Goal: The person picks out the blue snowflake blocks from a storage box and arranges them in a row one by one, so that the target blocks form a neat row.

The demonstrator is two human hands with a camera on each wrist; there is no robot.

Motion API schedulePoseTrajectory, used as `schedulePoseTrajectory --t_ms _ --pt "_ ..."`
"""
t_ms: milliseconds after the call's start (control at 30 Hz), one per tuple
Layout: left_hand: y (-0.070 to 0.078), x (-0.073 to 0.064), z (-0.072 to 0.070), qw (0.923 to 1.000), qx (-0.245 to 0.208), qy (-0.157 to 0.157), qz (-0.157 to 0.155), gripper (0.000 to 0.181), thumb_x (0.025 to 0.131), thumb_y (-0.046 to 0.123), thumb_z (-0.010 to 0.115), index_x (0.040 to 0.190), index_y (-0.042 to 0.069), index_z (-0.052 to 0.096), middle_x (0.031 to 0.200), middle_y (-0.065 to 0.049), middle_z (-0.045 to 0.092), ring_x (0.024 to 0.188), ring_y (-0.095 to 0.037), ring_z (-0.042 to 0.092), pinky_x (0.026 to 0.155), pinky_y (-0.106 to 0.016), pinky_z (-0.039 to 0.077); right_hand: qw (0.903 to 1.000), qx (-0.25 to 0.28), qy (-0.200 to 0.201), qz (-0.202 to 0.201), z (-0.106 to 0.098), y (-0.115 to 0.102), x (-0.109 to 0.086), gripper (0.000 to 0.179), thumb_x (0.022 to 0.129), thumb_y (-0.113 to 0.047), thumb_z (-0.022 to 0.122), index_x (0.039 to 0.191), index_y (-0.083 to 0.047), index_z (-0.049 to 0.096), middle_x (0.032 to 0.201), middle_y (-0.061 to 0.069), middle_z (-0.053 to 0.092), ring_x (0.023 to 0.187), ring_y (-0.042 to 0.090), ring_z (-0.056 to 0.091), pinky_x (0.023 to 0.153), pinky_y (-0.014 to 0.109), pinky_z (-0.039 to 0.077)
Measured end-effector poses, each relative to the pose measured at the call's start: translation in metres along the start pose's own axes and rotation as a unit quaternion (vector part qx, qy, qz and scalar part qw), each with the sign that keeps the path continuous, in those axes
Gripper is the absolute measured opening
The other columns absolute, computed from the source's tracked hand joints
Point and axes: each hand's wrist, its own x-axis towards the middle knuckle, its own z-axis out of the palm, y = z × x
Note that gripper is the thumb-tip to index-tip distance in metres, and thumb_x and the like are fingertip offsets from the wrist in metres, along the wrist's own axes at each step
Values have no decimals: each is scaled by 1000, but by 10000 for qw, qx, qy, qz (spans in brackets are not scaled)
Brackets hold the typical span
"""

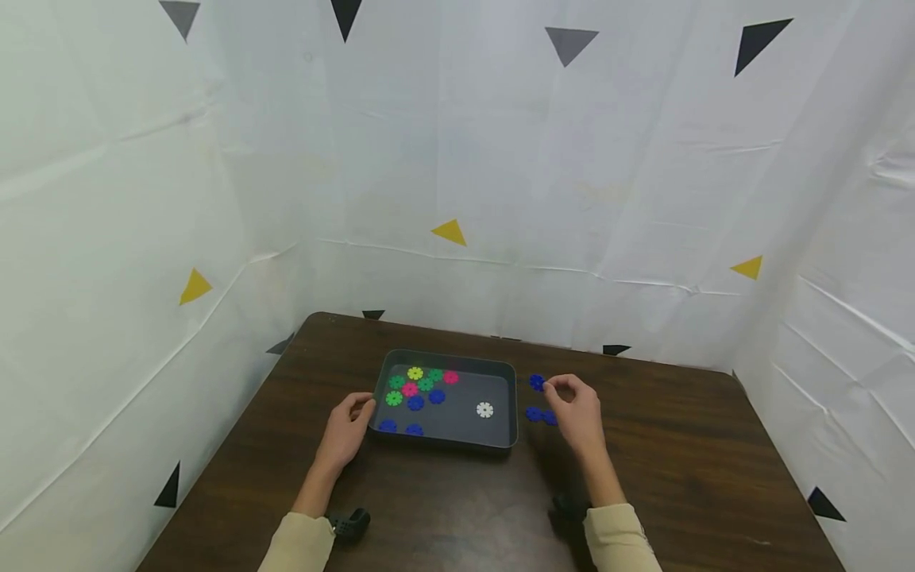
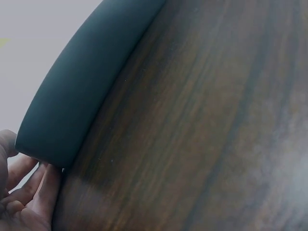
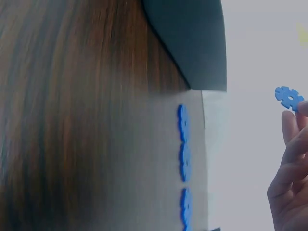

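Observation:
A dark grey rectangular tray point(image 1: 457, 425) lies on the table. My left hand point(image 1: 347, 429) grips its left end, the thumb at the rim and fingers against the outer wall point(image 2: 82, 91). Between thumb and fingertips, my right hand point(image 1: 577, 413) pinches a blue notched plastic disc point(image 3: 288, 98), raised above the table right of the tray. Under that hand a row of blue discs point(image 3: 185, 161) lies flat on the wood, partly hidden in the head view. Inside the tray, yellow, green, pink and blue discs point(image 1: 415, 403) cluster at the left; a white disc point(image 1: 484, 410) sits apart at the right.
The brown wooden table point(image 1: 686, 445) reaches back to a white sheet point(image 1: 515, 159) with printed triangles, which also hangs at both sides. A dark band point(image 1: 349, 524) shows at the left wrist.

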Motion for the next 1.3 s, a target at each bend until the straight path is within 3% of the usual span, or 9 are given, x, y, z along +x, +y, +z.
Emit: schedulePoseTrajectory --t_ms 367,633,767,867,1000,1133,1233,1300 --pt "0 -1 0 10000 -56 -5 44 41 113 35 57 144 9 63 145 -17 66 133 -34 63 110 -57 52 9987 -22 137 498 -30 25 -8 28 107 -33 67 113 -7 74 121 13 75 101 14 65 80 25 52" --pt "-1 2 -2 10000 -51 -6 38 42 114 36 56 145 9 62 145 -17 66 133 -34 63 109 -57 52 9965 -59 81 825 -53 36 -11 29 107 -33 66 114 -5 73 108 9 72 78 17 63 67 28 53" --pt "-1 1 -1 10000 -55 -32 13 43 114 37 55 146 10 62 147 -17 65 135 -35 62 110 -58 52 9943 -257 65 1035 -64 42 -11 31 107 -34 65 115 -5 72 105 8 70 75 14 62 66 29 52" --pt "-2 0 0 10000 -78 -47 -14 43 114 37 56 146 9 61 148 -18 64 137 -36 61 111 -59 51 9920 -364 -3 1210 -72 46 -12 33 107 -34 64 118 -3 71 108 14 71 75 19 66 65 30 53" --pt "-2 -1 0 9999 -96 -44 -33 43 114 37 55 146 9 61 148 -18 64 138 -36 61 112 -59 51 9889 -519 -3 1389 -81 50 -14 37 107 -35 61 121 -2 70 118 21 72 83 29 70 67 31 53" --pt "-1 0 0 9999 -82 -63 -40 44 114 37 55 147 8 60 148 -18 64 137 -36 61 112 -59 51 9858 -748 60 1499 -90 53 -16 40 107 -36 60 122 0 71 121 21 71 97 29 67 74 31 51" --pt "-1 1 -1 9999 -74 -65 -29 43 114 36 55 146 8 61 148 -18 64 136 -36 61 111 -59 51 9841 -820 -87 1576 -95 58 -18 41 107 -34 59 120 3 72 113 18 75 95 23 64 75 31 49" --pt "-1 2 -1 9999 -78 -58 -24 42 114 35 55 146 8 61 148 -18 64 136 -36 62 111 -59 51 9828 -713 -332 1671 -98 61 -18 41 107 -32 58 119 5 71 102 13 77 84 19 63 72 30 50"
